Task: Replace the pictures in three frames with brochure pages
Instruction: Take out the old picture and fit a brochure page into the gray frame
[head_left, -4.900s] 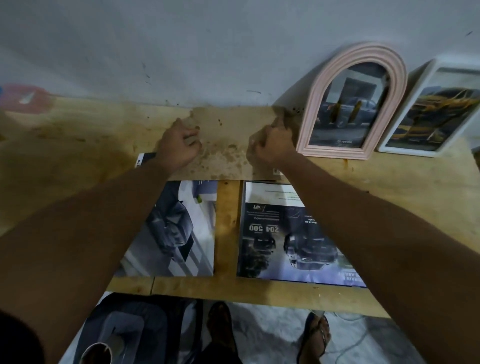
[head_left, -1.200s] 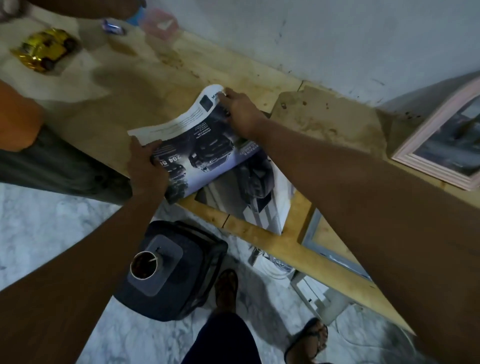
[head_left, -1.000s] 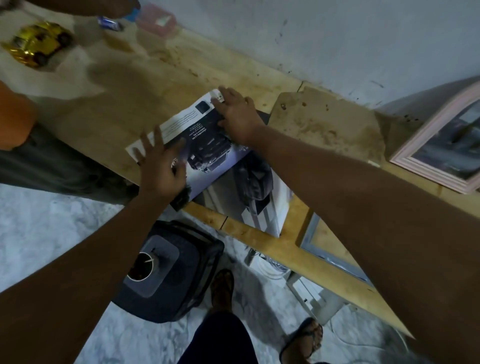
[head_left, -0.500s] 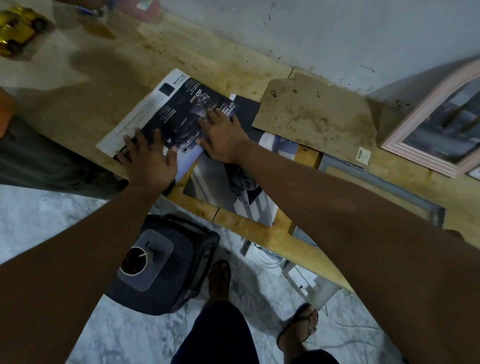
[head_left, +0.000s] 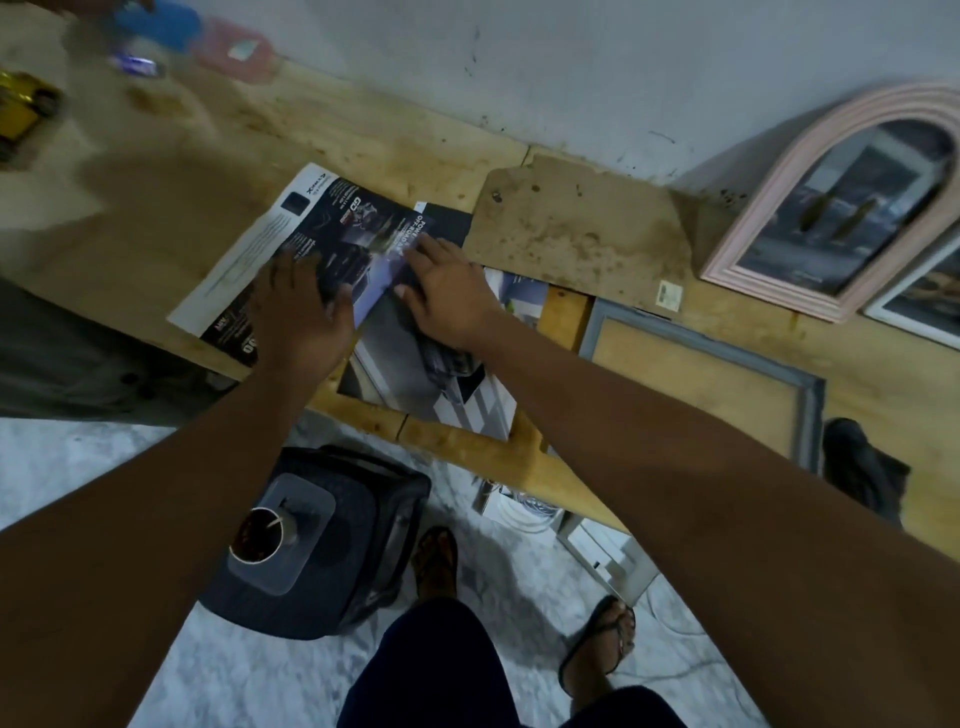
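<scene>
Near the front edge of the pale wooden table (head_left: 363, 135), a dark printed brochure page (head_left: 332, 223) with car photographs and a white margin. Flat and skewed, overlapping a grey-and-white car picture (head_left: 415, 384) under its right side.

Pressing on the page's near part with the left hand (head_left: 298, 312): palm down, fingers straight, nothing grasped, slightly blurred. Resting across the page's right edge and onto the car picture with the right hand (head_left: 449, 293): palm down, fingers extended flat, thumb out, nothing gripped either.

Just right of the hands, a stained brown cardboard backing board (head_left: 576, 228), flat on the table. Beside it toward the front, an empty grey rectangular frame (head_left: 809, 426), lying flat with bare wood showing through.

Against the wall at far right, a pink arched frame (head_left: 758, 208) leaning upright with a dark picture inside, and next to it the corner of a white frame (head_left: 914, 317).

Far left, blurred, a yellow toy car (head_left: 21, 109). Below the table, on the marbled floor, a dark plastic stool (head_left: 353, 545) carrying a cup (head_left: 257, 535), and two sandalled feet.
</scene>
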